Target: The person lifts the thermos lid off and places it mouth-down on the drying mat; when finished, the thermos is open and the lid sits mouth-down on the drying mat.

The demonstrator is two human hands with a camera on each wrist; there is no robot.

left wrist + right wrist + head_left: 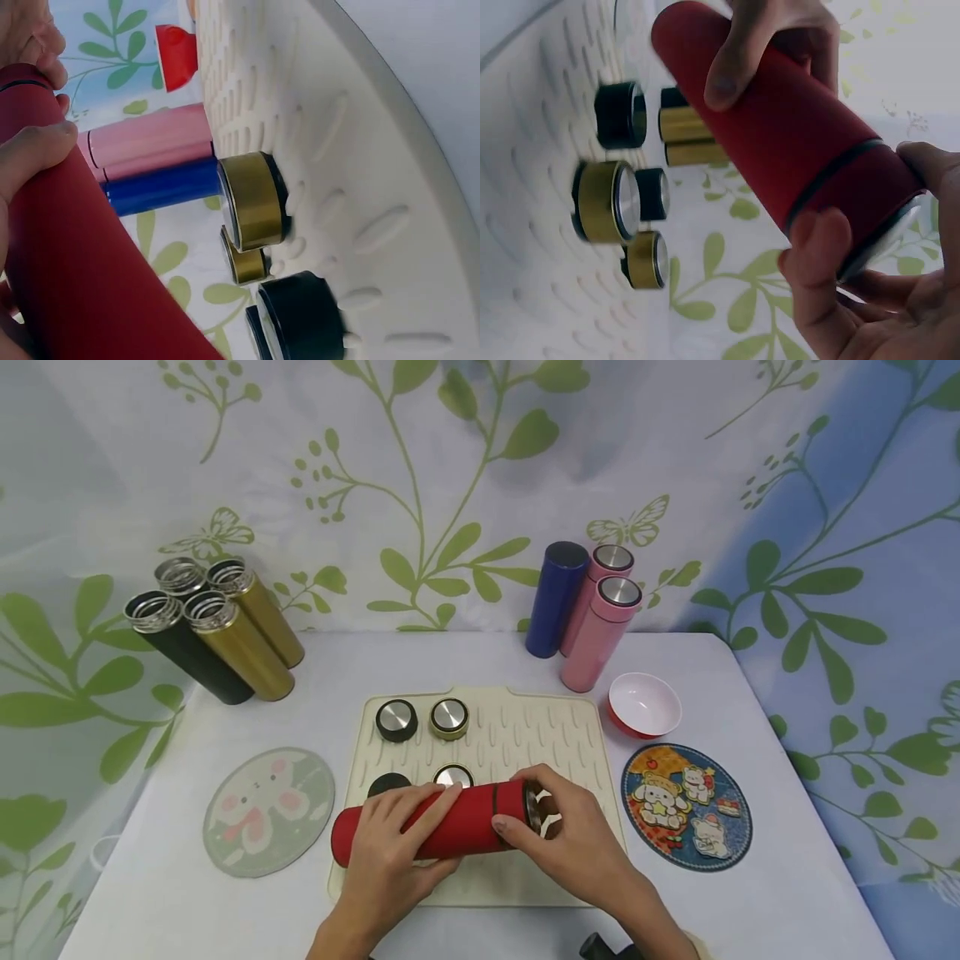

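Observation:
A red thermos bottle (468,817) lies tilted across the cream drying mat (540,735), held above it. My left hand (393,843) grips the bottle's body, thumb on the near side and fingers over the top. At its right end my right hand (566,827) holds the red lid (866,195), with thumb and fingers spread round its rim. A dark ring marks the seam between lid and body. Below the bottle stand two gold lids (253,201) and two black lids (620,115); in the head view the bottle partly covers the nearer pair.
Open gold and black bottles (247,647) stand at the back left. A blue bottle (555,602) and two pink bottles (596,639) stand at the back right, near a red-and-white bowl (645,703). Round mats lie left (268,814) and right (686,806).

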